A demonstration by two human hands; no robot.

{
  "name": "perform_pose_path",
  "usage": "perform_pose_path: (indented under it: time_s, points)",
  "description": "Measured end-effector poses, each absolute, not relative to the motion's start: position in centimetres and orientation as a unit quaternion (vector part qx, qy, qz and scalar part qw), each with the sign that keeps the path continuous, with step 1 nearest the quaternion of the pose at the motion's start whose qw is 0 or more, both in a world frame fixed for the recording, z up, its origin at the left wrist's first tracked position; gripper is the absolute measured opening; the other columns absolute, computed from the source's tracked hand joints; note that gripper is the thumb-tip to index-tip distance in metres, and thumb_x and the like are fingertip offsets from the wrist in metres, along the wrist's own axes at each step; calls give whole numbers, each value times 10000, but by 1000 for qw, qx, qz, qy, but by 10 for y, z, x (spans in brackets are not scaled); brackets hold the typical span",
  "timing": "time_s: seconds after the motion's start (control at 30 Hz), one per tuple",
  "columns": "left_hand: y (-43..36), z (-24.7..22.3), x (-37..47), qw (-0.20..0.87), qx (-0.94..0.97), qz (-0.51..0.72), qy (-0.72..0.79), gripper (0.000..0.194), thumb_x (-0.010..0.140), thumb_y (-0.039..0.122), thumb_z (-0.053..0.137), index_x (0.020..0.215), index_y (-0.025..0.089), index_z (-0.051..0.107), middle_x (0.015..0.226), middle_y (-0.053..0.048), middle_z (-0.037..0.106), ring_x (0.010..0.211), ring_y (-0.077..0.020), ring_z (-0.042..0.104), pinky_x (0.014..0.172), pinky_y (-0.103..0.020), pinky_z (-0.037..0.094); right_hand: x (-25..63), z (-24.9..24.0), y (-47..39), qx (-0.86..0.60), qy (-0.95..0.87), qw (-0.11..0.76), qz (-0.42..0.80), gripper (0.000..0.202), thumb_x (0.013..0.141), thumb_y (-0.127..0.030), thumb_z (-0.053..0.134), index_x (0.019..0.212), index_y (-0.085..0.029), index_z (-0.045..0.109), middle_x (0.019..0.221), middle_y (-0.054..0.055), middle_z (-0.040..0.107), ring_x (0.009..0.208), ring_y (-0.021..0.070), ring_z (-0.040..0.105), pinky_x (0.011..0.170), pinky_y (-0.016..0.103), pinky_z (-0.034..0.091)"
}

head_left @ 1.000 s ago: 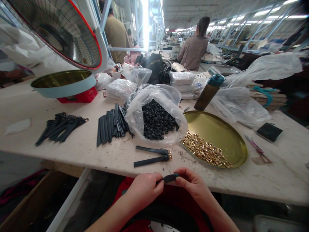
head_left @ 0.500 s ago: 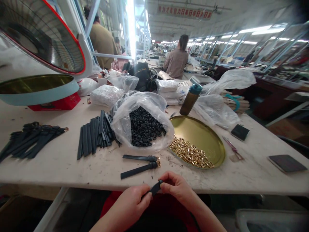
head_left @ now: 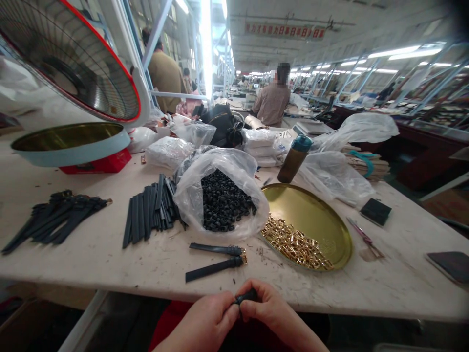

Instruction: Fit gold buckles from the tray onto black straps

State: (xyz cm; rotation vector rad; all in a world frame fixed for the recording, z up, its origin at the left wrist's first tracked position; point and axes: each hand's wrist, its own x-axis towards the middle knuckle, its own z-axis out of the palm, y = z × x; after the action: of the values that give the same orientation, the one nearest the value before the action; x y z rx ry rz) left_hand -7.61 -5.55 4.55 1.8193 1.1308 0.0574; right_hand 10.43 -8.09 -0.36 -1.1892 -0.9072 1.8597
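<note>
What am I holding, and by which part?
A dark strap, pinched by your left hand and right hand, close together. Fingers cover much of it, so I can't tell which part each grips.

Interior under cool white tube light. Directly above and behind the plastic bag (head_left: 223,200), a vertical glare strip (head_left: 206,54) is blown out to white, with bluish haze alongside; ceiling tubes (head_left: 394,58) recede to the bag's upper right. Around the bag, the tabletop (head_left: 154,266) is moderately bright with soft shadows, while the golden tray (head_left: 311,210), right of it, carries a broad sheen. Below the bag, the dark strap (head_left: 246,296) shows little detail. Wide-angle distortion stretches the fan (head_left: 78,63), upper left of the bag; the far background is soft, the upper-right corner black.
</note>
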Motion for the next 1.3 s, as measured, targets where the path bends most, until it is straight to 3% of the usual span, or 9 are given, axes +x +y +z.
perform_pose_path:
  time_s: [0.13, 0.3, 0.47, 0.6, 0.67, 0.83, 0.93, 1.17, 1.3]
  points:
    - [-60, 42, -74, 566, 673, 26, 476, 245, 845, 304, 360, 963, 183, 537, 639, 17, 547, 548, -122, 478, 522, -215, 321, 102, -13, -80, -446, -291, 454, 714, 316, 628, -359, 735, 817, -174, 560, 594, -59, 558, 539, 66, 484, 555, 191, 353]
    - [-65, 32, -70, 654, 591, 137, 452, 501, 860, 403, 367, 1310, 186, 327, 510, 71, 387, 443, -96, 328, 456, -204, 254, 81, -29, -84, -416, -290, 486, 712, 456, 589, -391, 762, 920, -201, 513, 716, -38, 570, 622, 99, 527, 608, 228, 401]
    - [-63, 16, -71, 668, 537, 248, 452, 456, 743, 581, 509, 932, 169, 561, 546, 62, 370, 464, -72, 288, 427, -192, 225, 115, -22, -75, -508, -467, 467, 553, 564, 689, -445, 637, 1158, -216, 422, 834, 17, 588, 752, 166, 567, 676, 288, 441]
    - [-56, 14, -65, 724, 443, 245, 468, 460, 658, 646, 520, 707, 200, 421, 468, 119, 210, 375, -40, 163, 369, -186, 105, 188, 3, -38, -734, -608, 250, 171, 267, 853, -351, 400, 994, -177, 546, 929, 71, 599, 858, 181, 564, 782, 301, 426]
    - [-53, 14, -59, 728, 442, 244, 464, 438, 684, 636, 467, 719, 205, 401, 410, 131, 236, 332, -39, 165, 355, -189, 96, 210, 12, -13, -746, -622, 203, 127, 226, 849, -262, 392, 909, -163, 585, 941, 88, 603, 893, 195, 556, 810, 309, 401]
    - [-53, 9, -52, 714, 477, 261, 441, 382, 724, 569, 417, 743, 188, 404, 490, 60, 503, 311, -36, 297, 341, -189, 144, 204, 8, 34, -731, -660, 110, 134, 110, 770, -181, 534, 718, -148, 625, 850, 93, 635, 826, 185, 579, 763, 290, 395]
    - [-58, 6, -57, 710, 492, 251, 437, 334, 741, 511, 416, 740, 178, 414, 515, 57, 507, 319, -27, 290, 348, -184, 144, 193, 0, 45, -736, -652, 98, 153, 143, 809, -256, 549, 752, -138, 606, 854, 61, 632, 841, 172, 574, 798, 334, 407]
    - [-56, 8, -62, 703, 485, 242, 460, 401, 713, 566, 411, 772, 170, 427, 490, 80, 450, 324, -34, 268, 348, -189, 143, 201, 18, 35, -713, -628, 206, 235, 129, 776, -226, 530, 683, -142, 562, 820, 99, 609, 850, 204, 546, 781, 333, 378]
    - [-42, 21, -54, 664, 512, 272, 473, 406, 706, 556, 469, 777, 156, 457, 510, 83, 418, 358, -38, 285, 375, -190, 200, 180, 30, 3, -650, -605, 281, 364, 285, 810, -430, 444, 769, -164, 537, 758, 43, 601, 673, 147, 544, 625, 275, 419]
